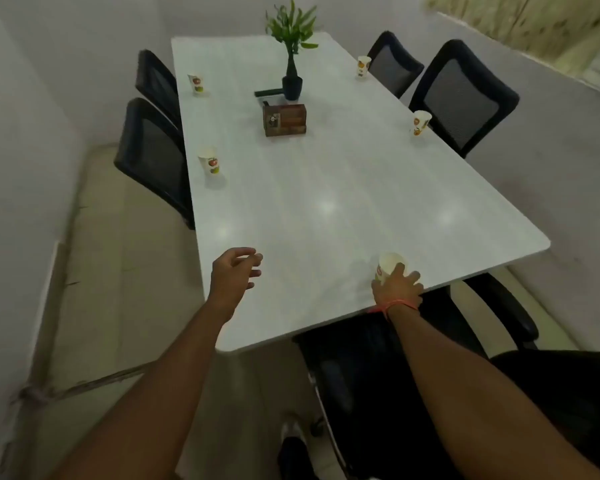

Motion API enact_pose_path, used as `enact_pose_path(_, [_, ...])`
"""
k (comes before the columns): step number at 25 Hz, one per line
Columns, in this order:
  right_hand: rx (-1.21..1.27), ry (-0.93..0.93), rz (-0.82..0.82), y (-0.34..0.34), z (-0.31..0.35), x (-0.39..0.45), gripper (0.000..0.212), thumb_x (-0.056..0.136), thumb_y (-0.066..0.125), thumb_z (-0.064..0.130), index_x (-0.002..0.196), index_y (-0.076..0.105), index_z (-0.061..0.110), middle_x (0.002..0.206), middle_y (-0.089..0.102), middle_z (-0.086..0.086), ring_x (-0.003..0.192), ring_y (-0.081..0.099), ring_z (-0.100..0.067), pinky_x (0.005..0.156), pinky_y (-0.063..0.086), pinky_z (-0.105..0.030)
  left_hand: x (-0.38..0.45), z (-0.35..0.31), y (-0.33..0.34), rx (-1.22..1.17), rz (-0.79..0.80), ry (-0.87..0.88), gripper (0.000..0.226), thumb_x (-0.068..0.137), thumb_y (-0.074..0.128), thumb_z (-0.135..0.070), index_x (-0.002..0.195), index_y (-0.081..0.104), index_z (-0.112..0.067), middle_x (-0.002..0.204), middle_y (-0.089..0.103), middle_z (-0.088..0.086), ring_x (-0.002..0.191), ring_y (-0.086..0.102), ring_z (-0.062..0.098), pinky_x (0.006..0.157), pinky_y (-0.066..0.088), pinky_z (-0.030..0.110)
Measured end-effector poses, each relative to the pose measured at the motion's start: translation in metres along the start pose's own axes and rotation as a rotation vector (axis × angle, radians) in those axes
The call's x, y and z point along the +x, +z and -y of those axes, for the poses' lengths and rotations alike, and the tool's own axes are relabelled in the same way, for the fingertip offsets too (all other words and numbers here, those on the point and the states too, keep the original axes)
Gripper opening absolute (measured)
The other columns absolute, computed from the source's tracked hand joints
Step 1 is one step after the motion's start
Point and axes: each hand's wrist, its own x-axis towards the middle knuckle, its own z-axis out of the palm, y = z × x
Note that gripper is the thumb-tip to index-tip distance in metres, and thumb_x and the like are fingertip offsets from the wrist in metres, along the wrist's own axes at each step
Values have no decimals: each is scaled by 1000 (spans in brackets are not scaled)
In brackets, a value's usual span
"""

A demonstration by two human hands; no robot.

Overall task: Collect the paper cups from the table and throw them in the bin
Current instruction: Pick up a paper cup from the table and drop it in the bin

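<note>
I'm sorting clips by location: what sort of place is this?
Probably a small office meeting room: a long white rectangular table, black mesh-backed office chairs along both sides, and printed paper cups set at the seats.

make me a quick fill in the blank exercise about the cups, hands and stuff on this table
1. The number of paper cups on the table, counting the one being grasped, is ____.
2. The hand wrapped around the nearest paper cup is the ____ hand.
3. The left hand hovers over the table holding ____.
4. The potted plant stands just behind a brown ____.

Missing words: five; right; nothing; box
</note>
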Motion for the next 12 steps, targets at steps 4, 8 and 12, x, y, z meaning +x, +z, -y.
enact_pose_path(4, [-13,96,69,19,-9,37,52,95,51,45,132,50,7,142,30,-25,125,40,-46,102,42,-55,34,9,16,24,-8,-74,22,87,68,-22,108,67,-16,101,73,8,91,71,26,70,51,33])
enact_pose_path(8, [190,-131,-48,20,20,39,52,94,50,52,99,66,3,105,59,-15,99,57,-35,83,48,-40,42,11,16,135,26,-41,41,81,73,-7,120,62,-14,108,69,8,92,68,23,69,50,27])
enact_pose_path(12, [460,-528,103,4,96,-13,39,87,65,48,86,70,10,81,62,0,76,60,-19,70,41,-25,21,-1,20,221,187,-24,76,74,79,-1,139,46,-18,131,53,2,112,59,25,77,51,25])
